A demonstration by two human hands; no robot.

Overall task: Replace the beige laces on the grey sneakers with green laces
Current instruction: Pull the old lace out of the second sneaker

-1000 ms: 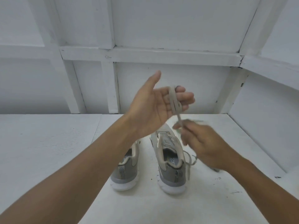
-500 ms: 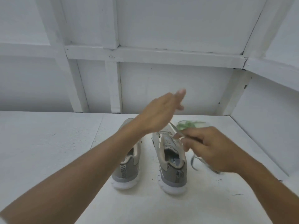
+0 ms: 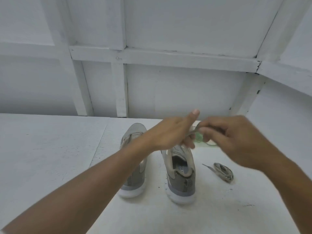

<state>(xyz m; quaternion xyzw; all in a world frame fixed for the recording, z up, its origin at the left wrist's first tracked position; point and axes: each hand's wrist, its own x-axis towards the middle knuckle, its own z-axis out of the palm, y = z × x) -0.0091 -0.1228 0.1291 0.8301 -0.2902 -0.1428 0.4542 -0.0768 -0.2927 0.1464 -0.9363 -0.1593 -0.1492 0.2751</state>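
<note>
Right hand pinches the beige lace; left hand grip unclear, blurred. Lace looks light and limp: hold near its tip.

Two shoes stood side by side on the table, low in the centre of the frame, heels toward the camera and toes toward the back wall. The left sneaker and the right sneaker had a gap between them. Right of the pair, apart from it, lay a coiled lace. Over the right sneaker's toe the left hand and right hand met, a lace strand between them. A lace pile sat on the table behind them.
</note>
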